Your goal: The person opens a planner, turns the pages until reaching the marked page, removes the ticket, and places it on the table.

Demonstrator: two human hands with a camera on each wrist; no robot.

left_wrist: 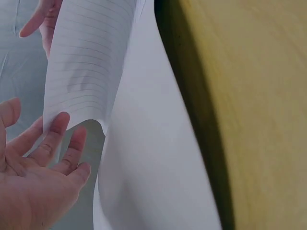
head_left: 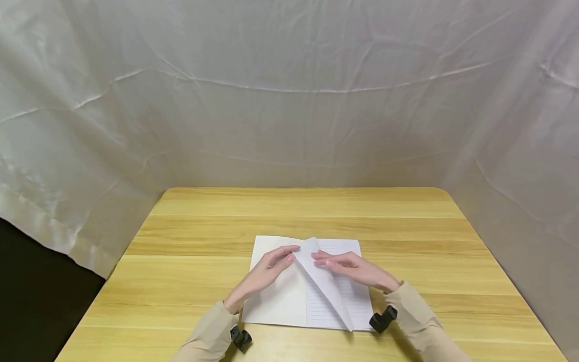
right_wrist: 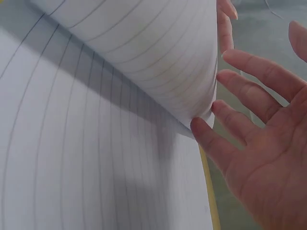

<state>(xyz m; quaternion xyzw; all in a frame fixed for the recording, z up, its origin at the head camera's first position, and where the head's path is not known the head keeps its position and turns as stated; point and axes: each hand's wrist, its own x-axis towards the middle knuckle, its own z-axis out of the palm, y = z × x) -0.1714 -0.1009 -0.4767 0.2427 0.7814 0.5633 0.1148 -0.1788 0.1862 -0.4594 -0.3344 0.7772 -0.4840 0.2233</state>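
An open notebook [head_left: 277, 305] lies on the wooden table, its left side blank and its right side ruled. One lined page [head_left: 322, 279] stands raised and curved over the middle. At the top left of that page is my left hand [head_left: 266, 271], fingertips touching its edge and thumb apart, as the left wrist view shows. My right hand [head_left: 357, 268] is on the page's other side. Its spread fingers [right_wrist: 249, 91] touch the edge of the curled sheet in the right wrist view, with the thumb held away.
The wooden table [head_left: 190, 236] extends around the notebook. Pale grey fabric [head_left: 289, 125] hangs behind it and along both sides. A dark area [head_left: 40, 291] shows beyond the table's left edge. Each wrist wears a small black camera [head_left: 382, 320].
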